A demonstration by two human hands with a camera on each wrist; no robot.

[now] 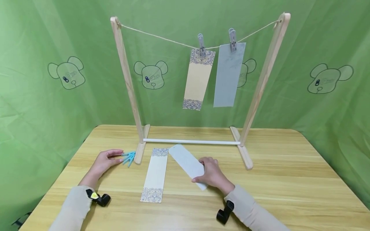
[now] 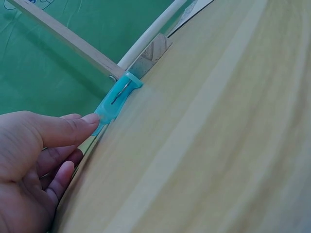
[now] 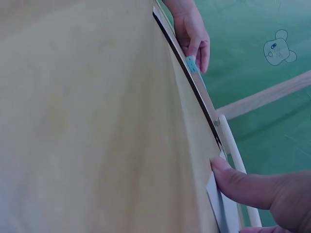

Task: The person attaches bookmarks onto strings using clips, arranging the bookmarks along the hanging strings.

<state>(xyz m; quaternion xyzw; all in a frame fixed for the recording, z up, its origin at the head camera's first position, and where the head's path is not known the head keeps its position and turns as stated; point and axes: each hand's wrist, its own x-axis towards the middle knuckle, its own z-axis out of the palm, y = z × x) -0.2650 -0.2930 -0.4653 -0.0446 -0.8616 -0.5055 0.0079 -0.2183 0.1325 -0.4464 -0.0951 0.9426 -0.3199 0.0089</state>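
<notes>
On the left of the table, several light-blue clothespins (image 1: 129,157) lie bunched beside the stand's left foot. My left hand (image 1: 104,163) has thumb and fingers at their near ends; in the left wrist view the thumb presses the end of one clothespin (image 2: 116,99). My right hand (image 1: 213,173) grips the lower part of a plain pale grey-blue paper card (image 1: 186,162), thumb on one long edge and fingers at the other. The right wrist view shows the thumb over this card (image 3: 224,206). Left of it lies a cream card with patterned ends (image 1: 154,175).
A wooden stand (image 1: 127,70) with a white crossbar (image 1: 190,141) rises at the back of the table. From its string (image 1: 156,37), grey clothespins (image 1: 233,40) hold a patterned cream card (image 1: 198,80) and a grey-blue card (image 1: 229,77). Green cloth (image 1: 185,16) hangs behind.
</notes>
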